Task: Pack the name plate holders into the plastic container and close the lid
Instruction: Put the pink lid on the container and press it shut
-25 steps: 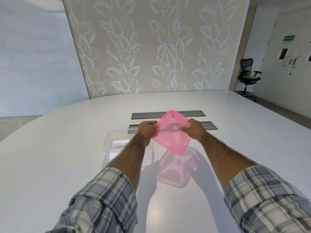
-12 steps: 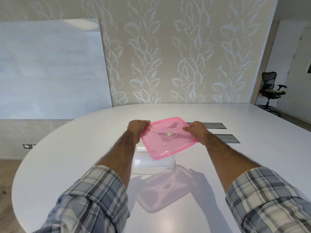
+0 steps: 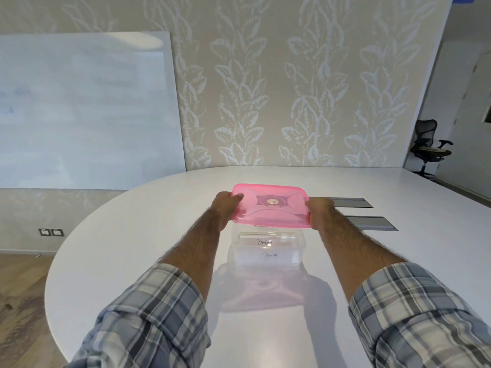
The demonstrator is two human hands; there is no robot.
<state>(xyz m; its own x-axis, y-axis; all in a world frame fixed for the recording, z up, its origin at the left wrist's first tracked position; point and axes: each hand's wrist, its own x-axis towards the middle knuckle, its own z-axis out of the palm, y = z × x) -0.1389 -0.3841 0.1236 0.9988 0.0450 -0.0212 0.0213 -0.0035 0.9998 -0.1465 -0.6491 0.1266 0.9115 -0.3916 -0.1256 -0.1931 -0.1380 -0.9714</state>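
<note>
A translucent pink lid (image 3: 271,207) hangs nearly level just above a clear plastic container (image 3: 265,252) on the white table (image 3: 132,248). My left hand (image 3: 225,205) grips the lid's left edge and my right hand (image 3: 320,211) grips its right edge. Inside the container stand clear name plate holders (image 3: 265,245) with white cards; one reads PENGUIN, the one in front is harder to read. The lid hides the container's far part.
Two grey cable hatches (image 3: 372,224) are set into the table right of my right hand. A whiteboard (image 3: 85,110) leans on the patterned wall at the left. A black office chair (image 3: 427,147) stands in the doorway at the far right.
The lid has swung from tilted and right of the container to nearly level directly over it. Both hands kept their grip on its sides. The camera view shifted left.
</note>
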